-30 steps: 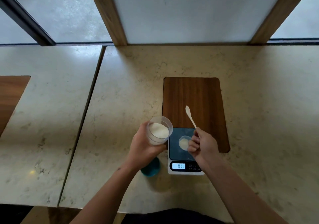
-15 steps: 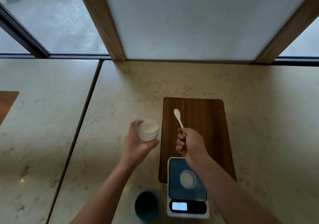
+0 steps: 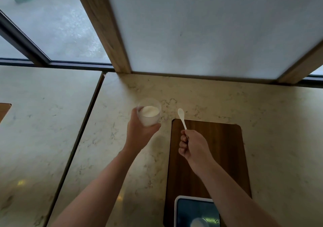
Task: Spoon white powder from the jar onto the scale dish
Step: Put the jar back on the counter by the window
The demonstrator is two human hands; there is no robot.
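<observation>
The right hand [image 3: 194, 148] gripped the spoon [image 3: 182, 118], bowl pointing far-left toward the jar [image 3: 149, 112] clasped just left in the left hand [image 3: 139, 136].

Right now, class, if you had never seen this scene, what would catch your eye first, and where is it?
Two bare arms reach forward over the pale marble counter. The left hand holds up a clear jar of white powder, and to its right the right hand grips a small white spoon pointing up and away. At the bottom edge, the scale sits on a dark wooden board, with its dish barely in view.
</observation>
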